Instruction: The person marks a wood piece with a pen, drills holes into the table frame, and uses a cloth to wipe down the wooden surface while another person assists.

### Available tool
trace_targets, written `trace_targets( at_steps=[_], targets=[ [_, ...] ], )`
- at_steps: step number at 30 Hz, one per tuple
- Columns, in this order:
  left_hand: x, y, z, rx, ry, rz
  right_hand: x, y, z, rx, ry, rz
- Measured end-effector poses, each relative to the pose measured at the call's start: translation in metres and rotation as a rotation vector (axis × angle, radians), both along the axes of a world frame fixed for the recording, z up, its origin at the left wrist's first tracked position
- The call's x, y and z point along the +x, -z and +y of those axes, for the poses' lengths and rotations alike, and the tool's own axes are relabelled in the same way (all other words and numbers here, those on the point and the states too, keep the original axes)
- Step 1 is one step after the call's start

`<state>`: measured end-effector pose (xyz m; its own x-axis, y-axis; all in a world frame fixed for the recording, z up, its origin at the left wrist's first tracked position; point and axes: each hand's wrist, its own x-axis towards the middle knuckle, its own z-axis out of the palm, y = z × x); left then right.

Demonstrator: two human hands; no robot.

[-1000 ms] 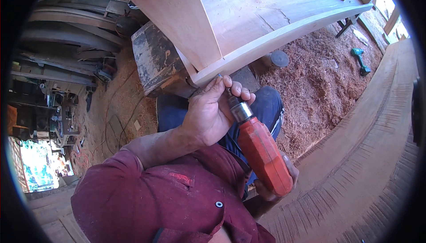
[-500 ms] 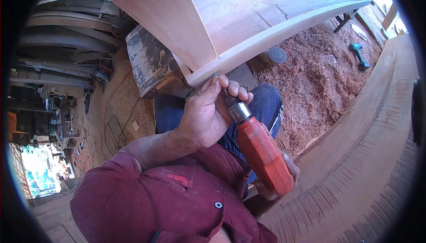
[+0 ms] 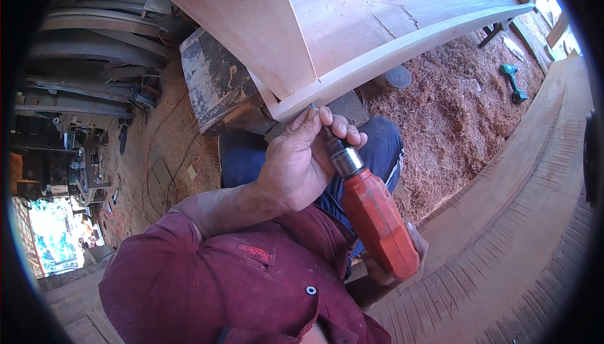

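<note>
Clutching the red drill [image 3: 380, 224], the right hand [image 3: 416, 249] points it at the board [image 3: 377, 62] near its corner while the left hand [image 3: 296, 165] pinches the bit [image 3: 328, 133] between thumb and fingers, which could get nicked if a tilted drill made the tip skid aside.

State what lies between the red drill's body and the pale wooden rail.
In the head view: the silver chuck and the left hand, its fingers around a thin metal tip.
</note>
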<state>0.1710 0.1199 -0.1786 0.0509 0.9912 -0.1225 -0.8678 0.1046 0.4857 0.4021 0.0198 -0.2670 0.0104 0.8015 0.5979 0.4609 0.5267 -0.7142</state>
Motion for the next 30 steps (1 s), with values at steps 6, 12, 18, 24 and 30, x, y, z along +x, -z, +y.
trace_targets(
  at_steps=[6,12,18,24,30],
  targets=[
    [-0.002,0.001,0.001,0.028,-0.01,0.015,-0.002,0.001,0.003,0.055,0.003,-0.02],
    [0.0,0.0,0.001,0.006,-0.018,0.014,0.0,0.002,0.0,0.026,0.023,-0.05],
    [-0.003,0.001,0.0,0.006,-0.014,-0.004,-0.003,0.005,-0.002,-0.014,0.024,-0.03],
    [-0.002,0.0,0.0,-0.02,-0.006,0.008,-0.002,0.009,-0.001,-0.041,0.011,0.076],
    [-0.021,-0.022,-0.025,-0.134,0.056,0.54,-0.007,-0.001,0.002,-0.116,0.013,0.15]
  ],
)
